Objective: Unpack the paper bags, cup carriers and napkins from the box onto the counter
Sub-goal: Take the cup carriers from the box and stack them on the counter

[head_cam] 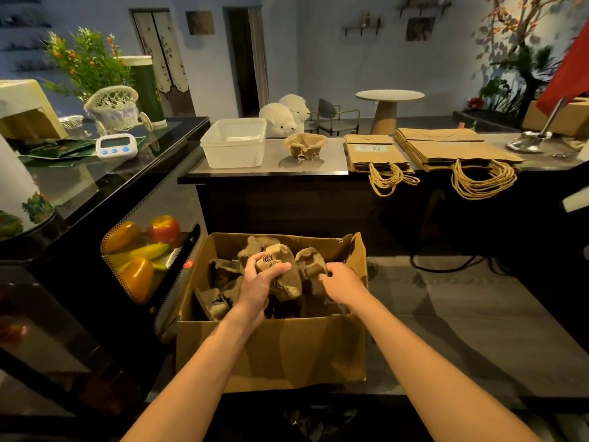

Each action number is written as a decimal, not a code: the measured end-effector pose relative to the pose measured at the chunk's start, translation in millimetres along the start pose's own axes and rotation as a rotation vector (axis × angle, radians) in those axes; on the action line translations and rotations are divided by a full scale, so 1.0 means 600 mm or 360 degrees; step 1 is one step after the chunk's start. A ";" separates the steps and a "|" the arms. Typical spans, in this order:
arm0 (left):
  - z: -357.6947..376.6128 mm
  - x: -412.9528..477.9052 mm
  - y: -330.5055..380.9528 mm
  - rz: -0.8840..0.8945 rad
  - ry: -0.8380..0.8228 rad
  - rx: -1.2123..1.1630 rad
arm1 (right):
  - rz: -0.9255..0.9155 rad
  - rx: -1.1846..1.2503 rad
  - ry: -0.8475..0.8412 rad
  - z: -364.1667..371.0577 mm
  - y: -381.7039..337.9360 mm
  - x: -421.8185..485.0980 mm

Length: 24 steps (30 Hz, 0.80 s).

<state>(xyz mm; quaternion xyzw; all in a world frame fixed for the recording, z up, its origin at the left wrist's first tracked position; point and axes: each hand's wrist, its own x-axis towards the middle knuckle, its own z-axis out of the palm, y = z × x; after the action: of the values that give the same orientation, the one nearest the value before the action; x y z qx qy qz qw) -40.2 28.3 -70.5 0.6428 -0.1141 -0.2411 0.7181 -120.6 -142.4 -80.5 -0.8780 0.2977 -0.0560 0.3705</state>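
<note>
Brown cardboard box [271, 352] | left hand [258, 282] clamped on stacked brownish moulded-pulp cup carriers [285, 275] | right hand [342, 282] curled round neighbouring pulp carrier [310, 261]

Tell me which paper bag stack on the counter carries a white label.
The smaller left stack, next to the cup carrier; its top bag bears a white label. The larger right stack is plain brown.

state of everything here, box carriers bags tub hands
brown cardboard box: open, part full
stack of brown pulp cup carriers: gripped, in box
left hand: fingers curled round the stack
right hand: on neighbouring carrier, grip hidden
single pulp carrier on grey counter: upright
brown paper bags: folded flat, handles overhanging counter
white plastic tub: lidless
</note>
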 end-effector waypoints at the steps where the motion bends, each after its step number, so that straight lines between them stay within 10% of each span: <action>1: 0.001 -0.002 0.001 -0.0011 -0.0007 -0.0029 | -0.0057 0.0037 0.0132 -0.003 -0.004 -0.008; 4: 0.001 -0.003 0.003 -0.0091 -0.0038 -0.0093 | -0.0460 -0.0010 0.0371 -0.010 -0.026 -0.038; 7: -0.001 -0.003 0.007 -0.0087 -0.0064 -0.0130 | -0.0799 -0.0279 0.0069 -0.001 -0.037 -0.049; 17: -0.011 -0.010 0.015 0.0025 -0.0047 -0.0071 | -0.0937 -0.0140 -0.0303 0.010 -0.084 -0.073; 21: -0.037 -0.006 0.021 0.0092 0.0197 0.0060 | -0.0535 0.0248 0.0270 0.003 -0.059 -0.032; 24: -0.054 -0.006 0.019 0.0057 0.0101 0.0187 | -0.0119 -0.0454 -0.0095 0.009 -0.031 -0.010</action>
<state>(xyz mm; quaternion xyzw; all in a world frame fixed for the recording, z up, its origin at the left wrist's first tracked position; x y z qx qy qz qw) -25.8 58.7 -63.8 0.6890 -0.1167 -0.2007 0.6865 -115.0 -125.7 -71.1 -0.9335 0.2585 -0.0007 0.2485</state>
